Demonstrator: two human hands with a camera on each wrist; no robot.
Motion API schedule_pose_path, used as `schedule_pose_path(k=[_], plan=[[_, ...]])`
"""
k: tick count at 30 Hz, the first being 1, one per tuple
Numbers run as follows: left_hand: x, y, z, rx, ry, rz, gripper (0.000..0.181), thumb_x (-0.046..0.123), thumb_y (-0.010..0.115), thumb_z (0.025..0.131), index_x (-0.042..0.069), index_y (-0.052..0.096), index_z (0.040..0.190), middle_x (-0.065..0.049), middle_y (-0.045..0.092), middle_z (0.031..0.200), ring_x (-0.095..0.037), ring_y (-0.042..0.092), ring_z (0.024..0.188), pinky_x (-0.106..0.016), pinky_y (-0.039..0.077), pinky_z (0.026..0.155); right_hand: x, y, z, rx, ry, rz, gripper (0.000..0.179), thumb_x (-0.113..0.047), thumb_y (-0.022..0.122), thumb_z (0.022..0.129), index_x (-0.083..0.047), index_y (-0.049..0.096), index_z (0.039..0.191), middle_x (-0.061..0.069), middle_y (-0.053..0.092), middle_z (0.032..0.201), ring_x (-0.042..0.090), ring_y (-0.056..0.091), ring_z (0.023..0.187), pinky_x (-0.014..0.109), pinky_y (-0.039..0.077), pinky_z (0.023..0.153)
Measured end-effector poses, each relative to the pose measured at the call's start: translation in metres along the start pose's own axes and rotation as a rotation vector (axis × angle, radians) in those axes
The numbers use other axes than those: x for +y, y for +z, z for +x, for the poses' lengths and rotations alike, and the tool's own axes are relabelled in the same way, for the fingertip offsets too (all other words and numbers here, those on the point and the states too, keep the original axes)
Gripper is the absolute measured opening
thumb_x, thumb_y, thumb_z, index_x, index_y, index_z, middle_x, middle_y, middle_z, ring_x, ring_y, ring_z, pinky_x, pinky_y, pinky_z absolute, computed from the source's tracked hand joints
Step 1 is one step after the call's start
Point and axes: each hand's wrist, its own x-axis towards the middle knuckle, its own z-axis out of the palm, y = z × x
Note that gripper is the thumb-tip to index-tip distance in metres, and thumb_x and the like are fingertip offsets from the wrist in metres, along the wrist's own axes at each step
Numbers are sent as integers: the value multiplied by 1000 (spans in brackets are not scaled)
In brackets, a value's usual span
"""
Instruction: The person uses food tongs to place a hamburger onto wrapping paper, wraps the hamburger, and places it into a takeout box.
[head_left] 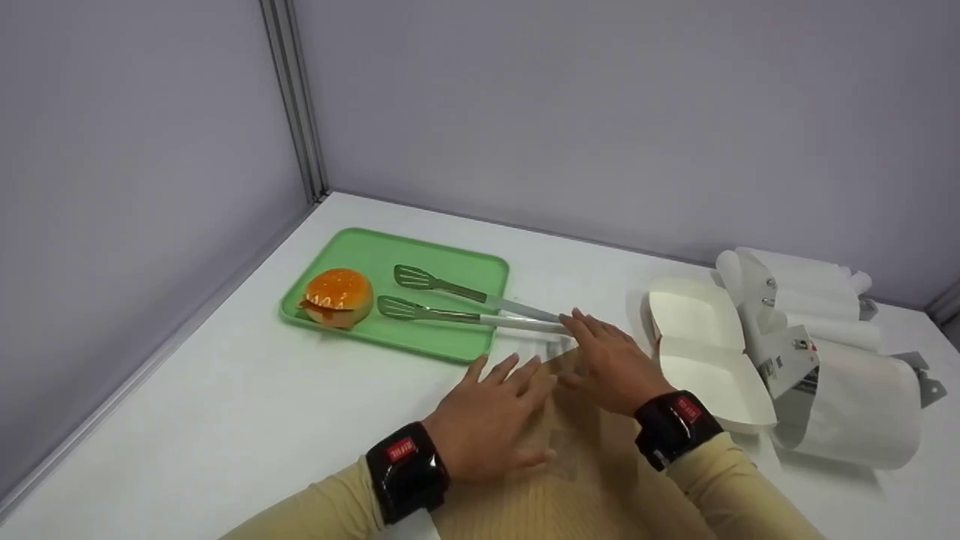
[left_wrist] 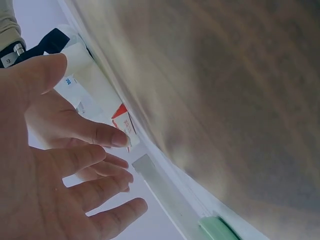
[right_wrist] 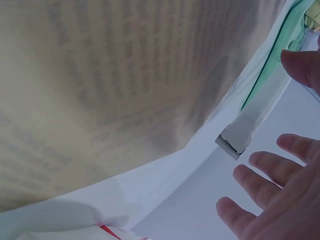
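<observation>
both hands (head_left: 555,397) flat on brown paper (head_left: 577,480), tongs (head_left: 480,304) near.

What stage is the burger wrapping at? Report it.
Done: brown paper sheet is laid on the table. In hand: left hand and right hand press it flat. Left: burger sits on the green tray beside the tongs; paper box is empty.

Head view high over table (head_left: 225,405); wrist views low, close, sharing tong handles (head_left: 525,319).
</observation>
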Motion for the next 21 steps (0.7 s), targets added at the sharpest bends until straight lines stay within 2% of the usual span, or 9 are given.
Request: schedule_pose_path(k=[5, 11, 21], plan=[[1, 0, 0, -13, -6, -4, 82, 68, 49, 96, 21, 30, 160, -6, 29, 167, -31, 29, 154, -58, 25, 123, -4, 3, 10, -7, -5, -16, 70, -29, 73, 92, -4, 42, 150, 27, 40, 157, 47, 43, 142, 61, 33, 117], [2, 0, 0, -29, -15, -14, 83, 70, 48, 95, 23, 29, 161, -5, 26, 168, -31, 26, 155, -58, 23, 124, -4, 8, 20, -23, 6, -40, 79, -35, 77, 89, -4, 41, 152, 25, 38, 159, 45, 38, 146, 62, 28, 120], [5, -6, -4, -27, -49, 24, 82, 70, 47, 95, 22, 30, 160, -6, 29, 167, -30, 29, 154, -54, 26, 124, 5, 11, 29, 19, -26, -38, 75, -21, 81, 86, -3, 45, 149, 29, 47, 151, 48, 45, 140, 62, 33, 116]])
